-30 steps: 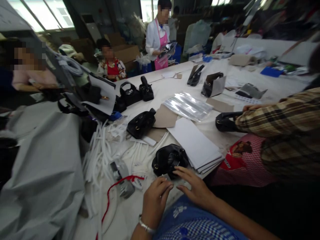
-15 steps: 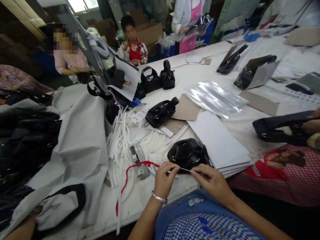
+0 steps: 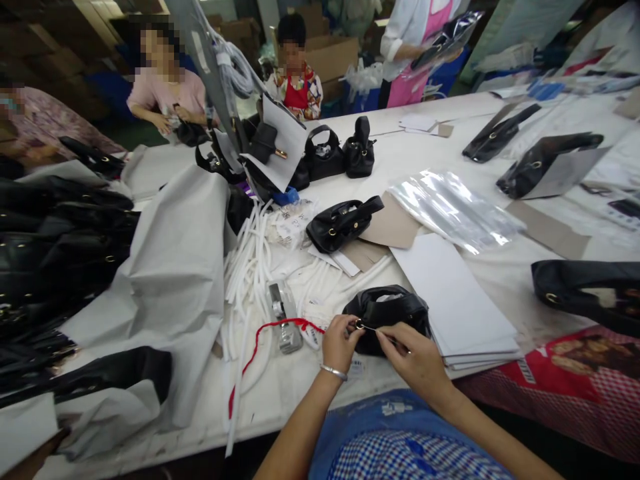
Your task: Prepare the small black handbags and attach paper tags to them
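Note:
A small black handbag [image 3: 410, 310] lies at the table's near edge, right in front of me. My left hand [image 3: 340, 345] is closed in a pinch at the gold ring [image 3: 359, 325] on the bag's left side, with one end of a thin pale string there. The string [image 3: 370, 328] runs taut across the bag's front to my right hand [image 3: 415, 360], whose fingertips pinch its other end. Whether the string passes through the ring cannot be made out. A red cord [image 3: 270, 325] trails on the table left of my left hand, its right end near that wrist.
White tubes [image 3: 255, 260] and a grey metal tape dispenser [image 3: 285, 320] lie left of the bag. Stacked white boards [image 3: 455, 300] lie to its right, clear plastic sleeves [image 3: 455, 207] beyond. Another black handbag [image 3: 343, 225] sits behind. Grey cloth [image 3: 175, 280] borders a black bag pile [image 3: 55, 247]. Co-workers surround the table.
The view has shifted slightly left. My left hand has moved from the bag's front up to its gold ring. The string stays stretched between both hands.

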{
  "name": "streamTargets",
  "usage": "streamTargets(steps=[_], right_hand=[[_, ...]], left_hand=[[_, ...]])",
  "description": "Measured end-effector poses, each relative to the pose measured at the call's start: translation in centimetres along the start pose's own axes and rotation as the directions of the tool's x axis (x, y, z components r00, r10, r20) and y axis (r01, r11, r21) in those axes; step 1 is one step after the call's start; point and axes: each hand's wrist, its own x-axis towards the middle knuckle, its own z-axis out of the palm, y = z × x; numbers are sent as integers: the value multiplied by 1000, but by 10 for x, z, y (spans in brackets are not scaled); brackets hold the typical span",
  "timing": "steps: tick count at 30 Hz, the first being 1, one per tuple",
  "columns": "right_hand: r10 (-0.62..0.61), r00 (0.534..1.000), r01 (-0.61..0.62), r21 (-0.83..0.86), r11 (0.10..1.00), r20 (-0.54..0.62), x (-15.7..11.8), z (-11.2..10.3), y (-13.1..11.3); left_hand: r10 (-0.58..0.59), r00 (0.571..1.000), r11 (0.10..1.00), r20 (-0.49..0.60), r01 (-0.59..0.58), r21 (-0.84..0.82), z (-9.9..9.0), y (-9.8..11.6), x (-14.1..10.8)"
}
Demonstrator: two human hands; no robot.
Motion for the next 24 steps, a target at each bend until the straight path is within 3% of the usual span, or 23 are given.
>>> streamTargets(steps=[6,10,13,16,19,22,24], right_hand=[[-20,998,26,-115,993,52,2,17,7],[7,995,10,-171,985,98,4,28,13],[42,993,-30,-114,993,106,6,35,18],[141,982,-146,31,989,127,6,37,26],[317,907,-382,224,897,278,2,35,37],[326,851,-476,342,810,412,-7,30,48],[278,853,-448,346,824,442,-14,25,52]], left_hand=[[-37,999,991,-1,37,-132,2,-4,-2],[-10,1000,995,-20,8,-99,3,-7,1],[0,999,999,-49,-2,-46,5,-9,5],[6,999,999,-41,-8,-44,5,-12,6],[-6,1000,998,-8,5,-67,-2,-15,0],[-142,988,974,58,150,-171,-11,-15,-11],[-324,931,885,169,361,-294,-14,-14,-19]])
